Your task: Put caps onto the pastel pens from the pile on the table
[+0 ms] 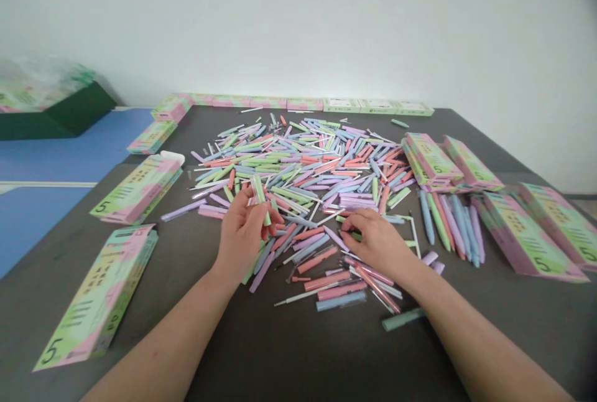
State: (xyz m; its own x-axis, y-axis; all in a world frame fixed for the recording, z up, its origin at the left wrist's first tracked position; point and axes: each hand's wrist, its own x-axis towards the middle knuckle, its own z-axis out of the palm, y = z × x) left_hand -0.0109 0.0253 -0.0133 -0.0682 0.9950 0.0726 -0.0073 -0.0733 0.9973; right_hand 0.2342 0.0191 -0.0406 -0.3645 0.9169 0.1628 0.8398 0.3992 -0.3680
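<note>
Far L, printed box lies on dark table. L hand pinches green pen btw thumb & fingers, tilted up, lower part partly hidden. Heap of pastel pens sits ahead of & under both hands. R hand palm down on heap, fingers curled, pens beneath hidden; can't tell if gripping any. Far R, stacked boxes, one cut off by frame edge.

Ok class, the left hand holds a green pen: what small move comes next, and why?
Probably lay the green pen from the left hand in the neat row of pens at right, since that row already holds green ones.
</note>
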